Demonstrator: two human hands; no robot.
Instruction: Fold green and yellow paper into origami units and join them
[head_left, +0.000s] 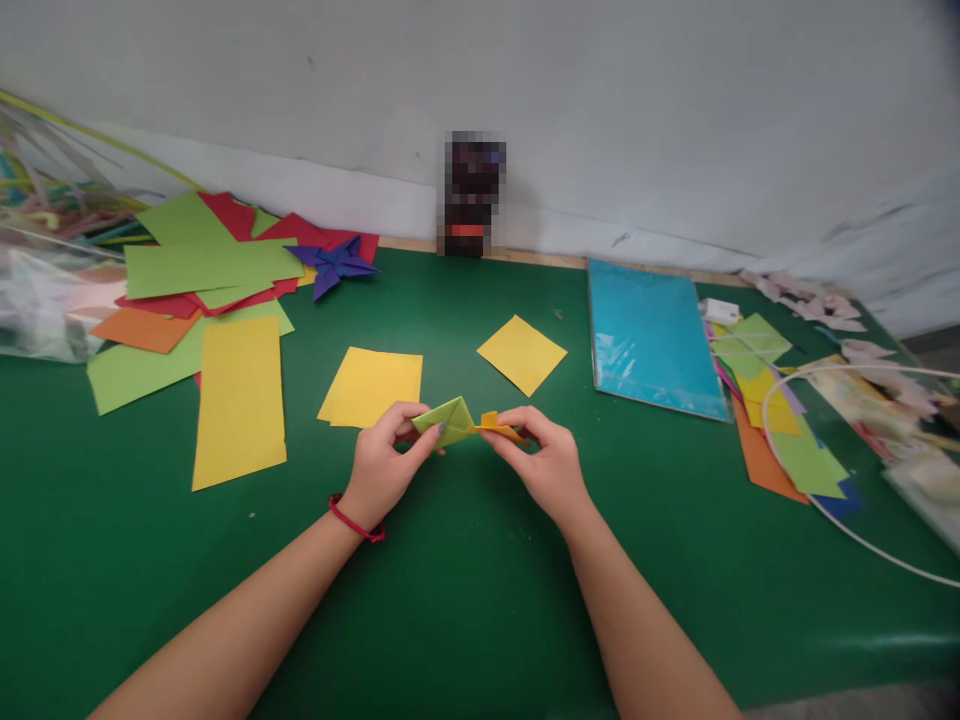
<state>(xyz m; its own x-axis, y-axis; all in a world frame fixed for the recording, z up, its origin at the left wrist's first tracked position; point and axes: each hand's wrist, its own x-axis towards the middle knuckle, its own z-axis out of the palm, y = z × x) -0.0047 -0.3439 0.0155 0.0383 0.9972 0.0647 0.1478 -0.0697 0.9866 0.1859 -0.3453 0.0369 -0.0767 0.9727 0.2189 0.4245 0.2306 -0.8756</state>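
Between thumb and fingers, my left hand (386, 455) pinches a folded green paper piece (456, 420) with crease lines on its face. My right hand (544, 460) is closed on a folded orange-yellow paper piece (491, 424), seen nearly edge-on. The two pieces meet at their tips in the middle; whether one is tucked into the other I cannot tell. Just beyond my left hand lie yellow paper squares (375, 382), overlapping. A single yellow square (523, 352) rests cornerwise beyond my right hand.
A long yellow sheet (241, 400) lies at left before a pile of green and red paper (202, 250). Near it sits a blue-purple paper star (335, 266). A blue packet (652, 335), loose coloured paper (780, 410) and a white cord (810, 500) occupy the right.
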